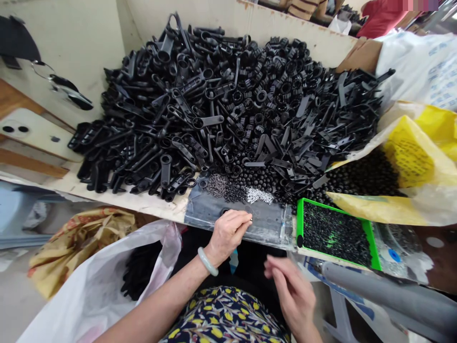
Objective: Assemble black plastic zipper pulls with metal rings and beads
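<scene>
My left hand (230,232), with a pale bangle (207,262) at its wrist, is closed in a pinch over the grey work mat (269,218). A tiny shiny piece (251,219) shows at its fingertips, too small to name. Just behind the knuckles, a black ring-shaped part (224,210) lies partly hidden. My right hand (293,293) is lower, in front of the bench edge, slightly blurred. Its fingers are curled towards the thumb, and what they hold, if anything, is hidden. Small silver pins (259,195) and little dark grey pieces (216,185) lie in heaps along the mat's far edge.
Black plastic handles and toothed rings form a big heap (207,95) across the bench. A green tray (373,243) of small black pieces stands right, near a yellow bag (410,162). A white sack (89,286) hangs at left. A phone (39,133) leans at far left.
</scene>
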Demonstrator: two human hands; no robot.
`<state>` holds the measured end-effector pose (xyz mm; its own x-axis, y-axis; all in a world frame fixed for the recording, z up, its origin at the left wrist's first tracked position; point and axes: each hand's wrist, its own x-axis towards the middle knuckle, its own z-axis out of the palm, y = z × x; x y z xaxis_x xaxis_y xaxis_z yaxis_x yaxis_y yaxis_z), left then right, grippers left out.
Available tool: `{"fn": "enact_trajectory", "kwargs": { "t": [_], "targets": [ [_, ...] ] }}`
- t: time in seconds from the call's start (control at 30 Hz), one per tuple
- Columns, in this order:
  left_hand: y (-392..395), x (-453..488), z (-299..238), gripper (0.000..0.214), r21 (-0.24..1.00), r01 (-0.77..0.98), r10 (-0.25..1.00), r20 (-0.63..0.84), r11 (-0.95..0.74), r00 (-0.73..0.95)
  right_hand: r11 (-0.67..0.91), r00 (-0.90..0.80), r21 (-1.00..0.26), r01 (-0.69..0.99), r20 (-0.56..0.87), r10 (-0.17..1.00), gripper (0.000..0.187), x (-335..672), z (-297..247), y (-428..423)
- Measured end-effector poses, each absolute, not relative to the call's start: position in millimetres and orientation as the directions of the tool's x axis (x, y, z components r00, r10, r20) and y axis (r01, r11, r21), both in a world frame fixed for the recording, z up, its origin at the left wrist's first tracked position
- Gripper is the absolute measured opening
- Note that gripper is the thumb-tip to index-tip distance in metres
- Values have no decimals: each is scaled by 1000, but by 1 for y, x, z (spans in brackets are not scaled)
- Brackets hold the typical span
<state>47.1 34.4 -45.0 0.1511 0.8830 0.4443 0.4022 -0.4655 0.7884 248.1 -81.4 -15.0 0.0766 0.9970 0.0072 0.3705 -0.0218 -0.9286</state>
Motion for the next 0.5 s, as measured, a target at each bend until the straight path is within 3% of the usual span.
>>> {"fn": "enact_trajectory", "kwargs": {
  "t": [0.07, 0.13, 0.2, 0.27, 0.33, 0.43, 0.5],
  "targets": [
    [35, 47, -46, 14, 789, 398, 882, 448, -468, 150, -82, 215, -911, 405, 7, 977, 11, 275, -16, -113],
    [34, 47, -46, 14, 790, 391, 879, 453, -472, 146, -99, 512, -935, 340, 95, 854, 23, 301, -15, -125],
    [34, 47, -47, 14, 791, 385, 877, 459, -476, 140, -20, 615, -977, 214, 119, 779, 31, 320, -8, -114],
    [33, 48, -47, 14, 786, 390, 875, 465, -479, 136, 27, 571, -995, 92, 75, 817, 63, 328, 5, -88],
    [33, 48, -48, 14, 777, 402, 871, 472, -485, 139, 79, 505, -995, 58, 97, 858, 75, 325, 20, -56],
    [32, 47, -50, 17, 761, 406, 858, 490, -506, 151, 130, 360, -986, 105, 160, 919, 46, 307, 36, -15],
    [33, 46, -50, 18, 751, 403, 848, 506, -523, 156, 134, 292, -990, 55, 144, 946, 36, 291, 39, 5]
  ]
}}
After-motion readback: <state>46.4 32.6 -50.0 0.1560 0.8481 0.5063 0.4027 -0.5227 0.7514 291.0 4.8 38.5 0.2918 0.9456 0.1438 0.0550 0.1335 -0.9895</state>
